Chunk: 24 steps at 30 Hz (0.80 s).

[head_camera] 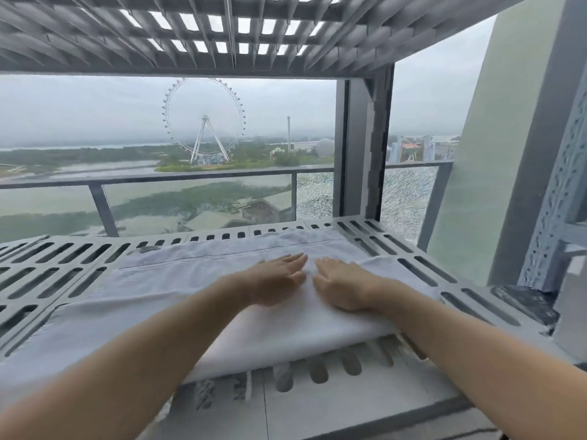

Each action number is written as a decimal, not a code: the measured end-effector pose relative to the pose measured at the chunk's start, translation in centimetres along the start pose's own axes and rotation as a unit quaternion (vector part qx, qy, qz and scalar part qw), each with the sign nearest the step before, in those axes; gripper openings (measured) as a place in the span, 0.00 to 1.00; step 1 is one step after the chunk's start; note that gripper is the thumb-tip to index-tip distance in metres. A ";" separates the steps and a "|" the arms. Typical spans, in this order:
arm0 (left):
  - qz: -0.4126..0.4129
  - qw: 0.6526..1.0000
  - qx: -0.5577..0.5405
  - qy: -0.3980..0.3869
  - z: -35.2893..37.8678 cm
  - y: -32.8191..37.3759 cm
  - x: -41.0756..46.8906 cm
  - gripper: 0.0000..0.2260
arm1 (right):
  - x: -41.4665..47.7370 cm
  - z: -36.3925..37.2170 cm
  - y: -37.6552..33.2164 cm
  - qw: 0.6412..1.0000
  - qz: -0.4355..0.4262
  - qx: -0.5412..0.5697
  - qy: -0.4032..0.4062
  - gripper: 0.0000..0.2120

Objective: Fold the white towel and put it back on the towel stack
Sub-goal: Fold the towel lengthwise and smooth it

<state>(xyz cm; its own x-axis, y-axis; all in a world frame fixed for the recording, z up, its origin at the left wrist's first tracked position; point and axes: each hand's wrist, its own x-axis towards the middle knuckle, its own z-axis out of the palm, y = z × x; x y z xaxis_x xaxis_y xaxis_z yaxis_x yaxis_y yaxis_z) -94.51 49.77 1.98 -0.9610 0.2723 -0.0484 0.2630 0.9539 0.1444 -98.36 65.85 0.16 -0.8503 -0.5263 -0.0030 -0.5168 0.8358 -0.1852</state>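
On the white towel point(178, 282), left hand point(275, 280) and right hand point(342, 284) lie flat, blurred.

We find the towel point(178, 290) lying on the shelf point(63, 258), reaching close to its front edge, with our left hand point(279, 277) and right hand point(341, 284) resting on it side by side near the middle, almost touching. A second shelf point(222, 36) runs overhead. Behind stands a railing point(158, 181), a post point(365, 147) at the right rear corner, and a wheel point(204, 119) far beyond, left of the post.
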 end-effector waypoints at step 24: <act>-0.156 0.987 0.023 0.008 0.3 -10.4 3.7 0.26 | 11.1 -2.1 0.0 0.991 -0.120 -0.007 -0.063 0.19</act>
<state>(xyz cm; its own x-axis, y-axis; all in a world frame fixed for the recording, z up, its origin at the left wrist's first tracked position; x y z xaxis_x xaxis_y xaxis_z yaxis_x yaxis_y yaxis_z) -100.77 40.94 0.03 -0.9969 -0.0375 -0.0687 -0.0430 0.9958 0.0805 -107.99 60.32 2.17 -0.6847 -0.7241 -0.0832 -0.7039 0.6865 -0.1823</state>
